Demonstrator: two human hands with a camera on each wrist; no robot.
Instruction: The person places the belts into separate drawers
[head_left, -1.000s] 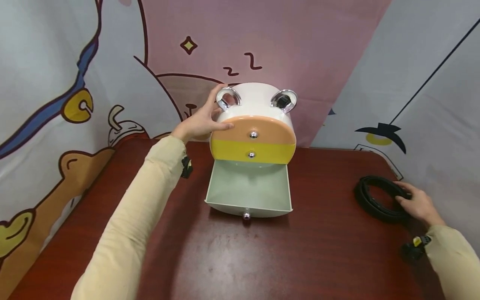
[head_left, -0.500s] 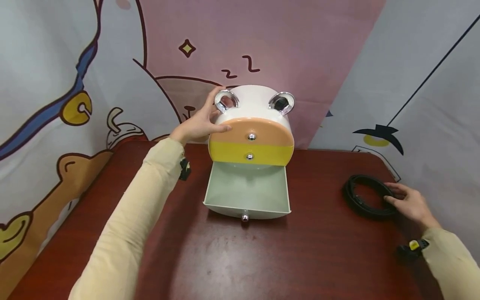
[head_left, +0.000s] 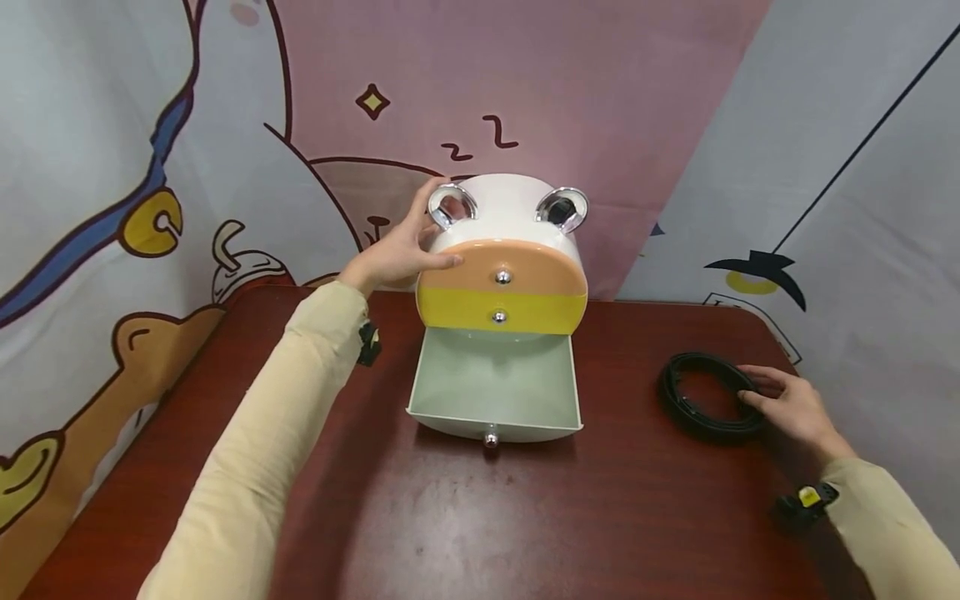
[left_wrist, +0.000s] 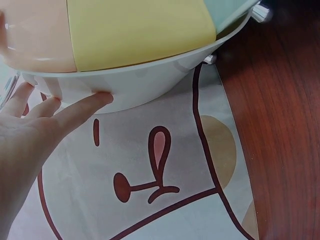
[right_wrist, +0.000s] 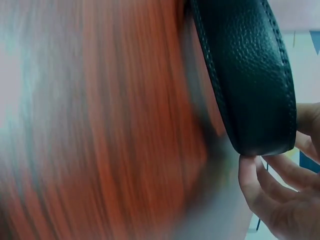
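Observation:
On the table stands a white drawer box (head_left: 510, 196) with chrome-rimmed eyes. Its orange drawer (head_left: 472, 268) and yellow drawer (head_left: 457, 307) are closed; the pale green bottom drawer (head_left: 495, 379) is pulled out, with nothing visible inside. My left hand (head_left: 397, 250) rests on the box's left side, the thumb over the front edge; in the left wrist view, fairly straight fingers (left_wrist: 82, 110) touch the white side. To the right, my right hand (head_left: 795, 412) pinches the near-right part of a coiled black belt (head_left: 708, 429). Stitched edges show on the belt (right_wrist: 245, 75) in the right wrist view.
A dark red wooden table (head_left: 637, 517) lies under everything. Cartoon-printed cloth (head_left: 600, 83) hangs close behind the box and along both sides. The open drawer's chrome knob (head_left: 491, 441) sticks out toward the front.
My right hand has carried the coiled belt leftward, toward the drawer box. The left hand stays at the box's side, and the bottom drawer is still out.

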